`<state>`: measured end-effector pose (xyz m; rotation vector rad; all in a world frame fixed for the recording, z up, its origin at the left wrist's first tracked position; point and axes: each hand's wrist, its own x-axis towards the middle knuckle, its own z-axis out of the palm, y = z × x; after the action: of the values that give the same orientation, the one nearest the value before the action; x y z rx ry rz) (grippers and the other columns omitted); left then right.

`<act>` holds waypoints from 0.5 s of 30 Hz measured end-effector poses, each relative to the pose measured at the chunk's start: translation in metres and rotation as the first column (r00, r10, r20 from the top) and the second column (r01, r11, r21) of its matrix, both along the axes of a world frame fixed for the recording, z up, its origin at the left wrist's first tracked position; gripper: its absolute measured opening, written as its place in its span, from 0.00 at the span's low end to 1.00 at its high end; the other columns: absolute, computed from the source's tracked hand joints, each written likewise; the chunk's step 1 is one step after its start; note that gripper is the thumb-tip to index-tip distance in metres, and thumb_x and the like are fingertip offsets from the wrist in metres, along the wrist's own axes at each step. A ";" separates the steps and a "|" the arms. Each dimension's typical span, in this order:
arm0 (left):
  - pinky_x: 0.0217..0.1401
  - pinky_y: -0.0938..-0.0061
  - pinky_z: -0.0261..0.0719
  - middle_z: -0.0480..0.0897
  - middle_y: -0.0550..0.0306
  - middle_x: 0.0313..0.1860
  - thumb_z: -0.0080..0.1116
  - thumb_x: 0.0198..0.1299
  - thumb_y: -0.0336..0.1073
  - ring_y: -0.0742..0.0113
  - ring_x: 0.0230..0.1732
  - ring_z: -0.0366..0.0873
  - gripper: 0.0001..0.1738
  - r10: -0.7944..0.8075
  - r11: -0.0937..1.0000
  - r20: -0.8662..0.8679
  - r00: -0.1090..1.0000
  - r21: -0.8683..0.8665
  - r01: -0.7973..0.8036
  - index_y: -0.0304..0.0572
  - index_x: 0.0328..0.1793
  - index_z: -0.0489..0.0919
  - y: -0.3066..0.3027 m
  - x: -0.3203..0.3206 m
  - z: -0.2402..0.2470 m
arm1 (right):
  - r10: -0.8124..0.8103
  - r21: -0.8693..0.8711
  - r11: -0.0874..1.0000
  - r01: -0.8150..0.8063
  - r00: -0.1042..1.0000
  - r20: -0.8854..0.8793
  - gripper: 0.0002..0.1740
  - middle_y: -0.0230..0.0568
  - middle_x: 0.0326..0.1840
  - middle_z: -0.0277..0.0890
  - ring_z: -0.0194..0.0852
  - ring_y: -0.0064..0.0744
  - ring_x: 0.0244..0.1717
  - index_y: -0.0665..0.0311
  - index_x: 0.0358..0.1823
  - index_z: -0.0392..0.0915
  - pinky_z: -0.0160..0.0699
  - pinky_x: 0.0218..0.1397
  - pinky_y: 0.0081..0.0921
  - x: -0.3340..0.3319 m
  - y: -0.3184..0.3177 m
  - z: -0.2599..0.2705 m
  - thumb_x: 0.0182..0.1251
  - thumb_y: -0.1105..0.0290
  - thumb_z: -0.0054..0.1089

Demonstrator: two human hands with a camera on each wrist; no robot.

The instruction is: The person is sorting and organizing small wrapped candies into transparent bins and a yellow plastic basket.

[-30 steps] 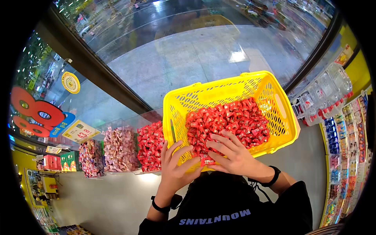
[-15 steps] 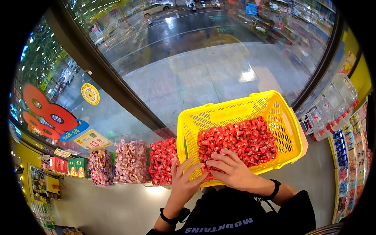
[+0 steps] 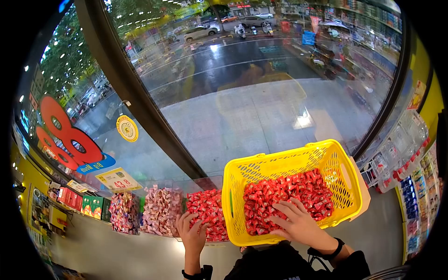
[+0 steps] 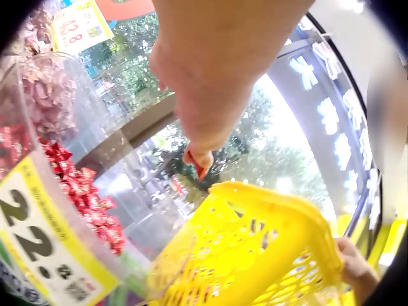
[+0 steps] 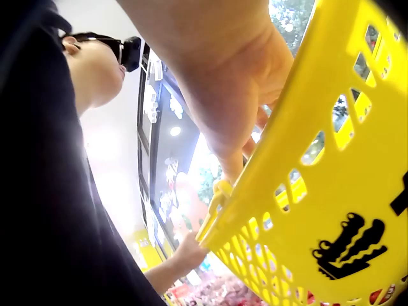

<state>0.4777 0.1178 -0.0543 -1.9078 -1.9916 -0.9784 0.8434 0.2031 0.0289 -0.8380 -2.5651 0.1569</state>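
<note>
A yellow basket [image 3: 291, 155] with slotted walls holds a heap of red-wrapped candies [image 3: 273, 198]. Over the basket's near rim reaches my right hand [image 3: 296, 224], its spread fingers lying over the candies; in the right wrist view the basket wall hides the fingertips. Left of the basket, my left hand [image 3: 191, 233] is at the near edge of a clear bin of red-wrapped candies [image 3: 207, 207], fingers bent. A small red-wrapped candy [image 4: 200, 172] shows pinched at the left fingertips in the left wrist view.
Clear bins of pink-wrapped candies [image 3: 162, 210] and darker mixed candies [image 3: 124, 212] stand further left. A price card [image 3: 118, 180] stands behind them. Large window glass [image 3: 261, 112] lies beyond the basket. Stocked shelves [image 3: 420, 200] line the right.
My left hand has moved left, from the basket's near rim to the red candy bin. My right hand stays over the candies in the basket. The head view has tilted up.
</note>
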 end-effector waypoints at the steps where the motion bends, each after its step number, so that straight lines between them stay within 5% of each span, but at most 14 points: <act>1: 0.80 0.35 0.63 0.85 0.56 0.59 0.79 0.55 0.42 0.44 0.71 0.74 0.12 0.027 0.998 -0.010 1.000 -0.063 -0.028 0.47 0.41 0.90 0.000 -0.006 -0.019 | -0.016 0.000 1.000 0.016 1.000 0.023 0.23 0.44 0.71 0.75 0.72 0.48 0.73 0.54 0.55 0.87 0.63 0.80 0.56 0.007 0.000 -0.001 0.67 0.47 0.73; 3: 0.80 0.39 0.64 0.85 0.56 0.60 0.77 0.57 0.47 0.44 0.71 0.75 0.14 -0.007 0.967 -0.081 0.997 -0.253 -0.014 0.48 0.43 0.91 -0.009 -0.017 -0.068 | -0.037 -0.005 0.999 0.037 0.998 0.045 0.22 0.43 0.69 0.76 0.73 0.47 0.71 0.54 0.54 0.86 0.65 0.79 0.56 0.014 -0.003 -0.002 0.67 0.49 0.74; 6: 0.79 0.43 0.66 0.86 0.56 0.61 0.76 0.58 0.52 0.46 0.70 0.76 0.19 -0.050 0.921 -0.032 0.998 -0.388 0.033 0.50 0.47 0.93 -0.002 -0.016 -0.062 | -0.031 -0.002 1.000 0.031 0.997 0.070 0.21 0.43 0.69 0.77 0.75 0.46 0.70 0.55 0.53 0.87 0.67 0.78 0.55 0.024 0.001 -0.005 0.67 0.50 0.74; 11: 0.74 0.47 0.74 0.86 0.55 0.61 0.75 0.60 0.51 0.47 0.67 0.79 0.17 -0.151 0.981 0.100 0.983 -0.110 0.162 0.51 0.49 0.92 0.031 0.024 0.083 | 0.068 -0.039 0.997 -0.065 0.994 0.080 0.22 0.42 0.68 0.78 0.78 0.47 0.68 0.53 0.56 0.88 0.72 0.76 0.50 0.043 0.015 0.026 0.66 0.50 0.75; 15: 0.73 0.49 0.75 0.82 0.51 0.65 0.73 0.64 0.47 0.45 0.69 0.77 0.18 -0.558 0.824 -0.003 0.830 -0.118 0.554 0.49 0.54 0.89 0.069 0.077 0.167 | 0.184 -0.104 0.979 -0.173 0.977 0.103 0.22 0.45 0.65 0.79 0.81 0.49 0.64 0.55 0.58 0.87 0.76 0.71 0.48 0.044 0.042 0.063 0.69 0.51 0.72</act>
<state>0.5544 0.1871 0.1122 -2.6314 -1.5068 -0.9497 0.8875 0.2449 0.0916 -0.6647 -2.7573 0.2957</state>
